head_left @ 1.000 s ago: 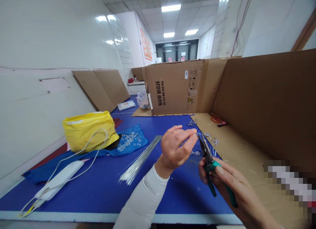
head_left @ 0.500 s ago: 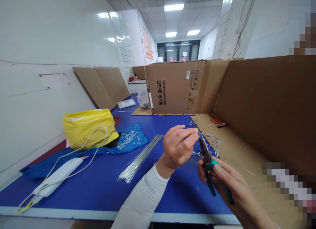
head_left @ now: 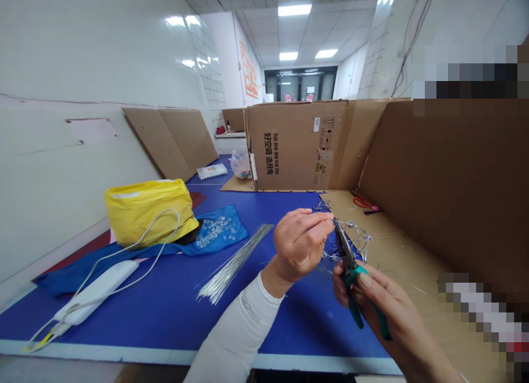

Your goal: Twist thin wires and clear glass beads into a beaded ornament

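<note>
My right hand point(head_left: 376, 295) is closed round the green handles of the pliers point(head_left: 349, 262), whose jaws point up and away. At the tip of the jaws, the fingers of my left hand point(head_left: 300, 239) are pinched together on something too small to make out. A wire piece with clear beads point(head_left: 366, 237) lies or hangs just behind and right of the jaws. Left of my left hand, a bundle of thin silvery wires point(head_left: 235, 266) rests on the blue table point(head_left: 173, 295). Clear beads point(head_left: 217, 231) are spread on a blue cloth point(head_left: 237, 237).
A yellow bag point(head_left: 149, 212) and a white power strip point(head_left: 97, 292) with a looping cable stand at the left. Cardboard walls point(head_left: 297, 146) close off the back and right. Red-handled scissors point(head_left: 363, 202) lie on the cardboard sheet at the right.
Both hands hold almost the same pose, with the pliers' jaws still at my left fingertips. The view has shifted very slightly.
</note>
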